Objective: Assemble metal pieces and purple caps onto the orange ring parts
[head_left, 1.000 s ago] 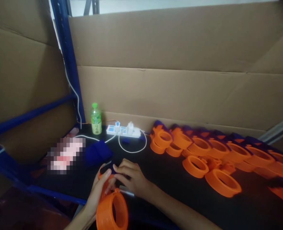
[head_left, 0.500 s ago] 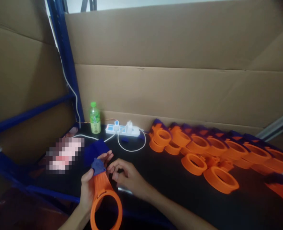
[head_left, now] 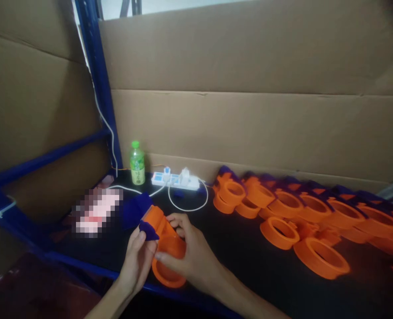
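Note:
An orange tape dispenser (head_left: 170, 246) with a round ring is held up between both hands above the front edge of the dark work surface. My left hand (head_left: 135, 257) is closed on its dark blue end cap (head_left: 147, 230), thumb laid over the blue. My right hand (head_left: 196, 257) grips the orange body from the right, its thumb across the ring and its fingers behind. Just beyond the dispenser lie dark blue pieces (head_left: 136, 210), partly covered by it.
Several like dispensers (head_left: 285, 204) stand in a row along the back right, with loose orange ones (head_left: 321, 259) before them. A green-capped bottle (head_left: 137, 166) and a white power strip (head_left: 192, 182) with cables are at the back. A blue rack post (head_left: 101, 75) rises on the left.
The dispenser has been turned and raised, its blue end now facing left. My right hand has moved from near the blue end onto the orange body. The view has shifted slightly.

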A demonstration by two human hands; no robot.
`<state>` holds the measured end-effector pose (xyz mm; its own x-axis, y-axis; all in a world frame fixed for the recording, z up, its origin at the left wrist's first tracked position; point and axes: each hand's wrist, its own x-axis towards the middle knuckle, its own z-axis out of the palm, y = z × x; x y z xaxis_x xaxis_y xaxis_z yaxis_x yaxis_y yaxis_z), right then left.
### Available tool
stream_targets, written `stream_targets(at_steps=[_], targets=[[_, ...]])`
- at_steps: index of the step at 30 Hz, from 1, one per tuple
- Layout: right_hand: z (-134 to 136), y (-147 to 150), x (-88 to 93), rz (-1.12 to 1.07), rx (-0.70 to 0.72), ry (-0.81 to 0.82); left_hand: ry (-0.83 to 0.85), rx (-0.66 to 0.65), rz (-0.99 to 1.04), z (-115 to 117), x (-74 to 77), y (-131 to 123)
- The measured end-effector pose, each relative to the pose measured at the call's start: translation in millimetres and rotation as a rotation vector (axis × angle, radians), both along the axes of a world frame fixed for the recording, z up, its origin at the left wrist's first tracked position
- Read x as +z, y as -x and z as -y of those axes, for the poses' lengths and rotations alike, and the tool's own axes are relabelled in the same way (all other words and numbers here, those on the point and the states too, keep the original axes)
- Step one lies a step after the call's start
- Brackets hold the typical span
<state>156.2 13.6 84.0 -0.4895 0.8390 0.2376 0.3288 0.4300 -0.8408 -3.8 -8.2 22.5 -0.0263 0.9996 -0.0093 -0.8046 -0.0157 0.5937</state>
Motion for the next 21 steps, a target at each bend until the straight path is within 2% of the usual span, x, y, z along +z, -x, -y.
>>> stream_targets(at_steps=[6,9,15,21], targets=[[3,-7,-2.9,0.074,0.084,-0.134,0.040,-0.230,0.238,-3,10.6,9],[2,-8,-8.5,0.039,0.030,-0.214,0.072,-0.276,0.277,-5,12.1,11],[-7,-10,-11.0,-0.061,-0.121,-0.350,0.131,-0.383,0.350,-9,1.5,10],[-15,-16,-13.0,-0.061,-0.194,-0.394,0.133,-0.441,0.392,-7,-4.3,10]])
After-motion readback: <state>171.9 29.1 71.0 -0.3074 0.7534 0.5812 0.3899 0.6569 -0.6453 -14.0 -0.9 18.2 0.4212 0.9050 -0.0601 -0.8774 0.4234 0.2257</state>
